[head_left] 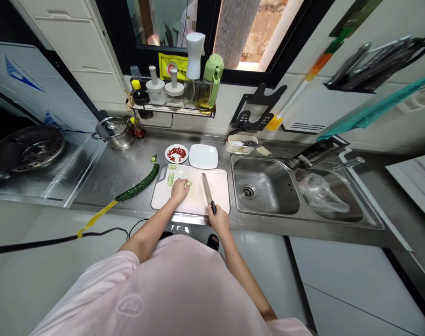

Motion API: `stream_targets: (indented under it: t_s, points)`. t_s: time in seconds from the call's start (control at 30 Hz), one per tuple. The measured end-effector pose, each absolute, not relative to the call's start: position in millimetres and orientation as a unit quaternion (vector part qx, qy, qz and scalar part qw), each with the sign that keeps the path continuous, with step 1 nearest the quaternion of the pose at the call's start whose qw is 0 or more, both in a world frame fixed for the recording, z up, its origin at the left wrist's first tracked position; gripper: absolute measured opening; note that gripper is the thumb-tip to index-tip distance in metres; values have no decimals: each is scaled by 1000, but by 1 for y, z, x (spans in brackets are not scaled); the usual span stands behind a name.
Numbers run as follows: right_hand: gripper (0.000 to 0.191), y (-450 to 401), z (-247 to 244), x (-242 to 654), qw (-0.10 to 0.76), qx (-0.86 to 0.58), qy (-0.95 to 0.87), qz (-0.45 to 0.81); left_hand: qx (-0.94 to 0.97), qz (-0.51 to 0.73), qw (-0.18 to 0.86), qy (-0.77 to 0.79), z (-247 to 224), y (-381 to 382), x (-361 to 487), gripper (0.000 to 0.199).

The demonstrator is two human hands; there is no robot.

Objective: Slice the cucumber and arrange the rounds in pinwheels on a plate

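Observation:
My left hand (180, 190) sits on the white plastic cutting board (219, 186), its fingertips pressing a short piece of cucumber (188, 184). My right hand (218, 219) grips the black handle of a kitchen knife (207, 189), whose steel blade stands on the board to the right of my left hand. Several thin cucumber slices (170, 179) lie in a row at the board's left. A long dark green cucumber (138, 183) rests on the steel counter (103, 177) left of the board, with a small cucumber end (153, 159) beyond it.
Behind the board are a small plate of chopped red chili (176, 153) and a white square plate (203, 156). A double steel sink (264, 184) lies to the right, with a plastic bag (320, 193) in its far basin. A steel pot (114, 133) stands back left.

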State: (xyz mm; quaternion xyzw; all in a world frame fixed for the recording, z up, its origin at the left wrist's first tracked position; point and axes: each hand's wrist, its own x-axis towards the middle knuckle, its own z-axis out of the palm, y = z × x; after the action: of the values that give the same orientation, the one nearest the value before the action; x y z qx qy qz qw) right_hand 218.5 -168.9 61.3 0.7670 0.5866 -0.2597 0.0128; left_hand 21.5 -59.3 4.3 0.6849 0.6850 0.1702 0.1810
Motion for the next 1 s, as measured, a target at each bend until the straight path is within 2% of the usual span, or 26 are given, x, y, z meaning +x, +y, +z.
stream_targets:
  t_s: [0.33,0.63,0.83,1.0]
  points:
    - [52,-165,74,210,61,758,597,-255,686,151,180,689,14,-59,25,24]
    - [49,-163,67,214,51,755,607,-245,617,227,252,711,12,-50,25,6]
    - [48,-163,71,211,64,755,606,-243,535,286,328,724,12,-62,17,11]
    - [48,-163,70,211,68,753,610,-238,506,319,330,730,9,-75,-4,13]
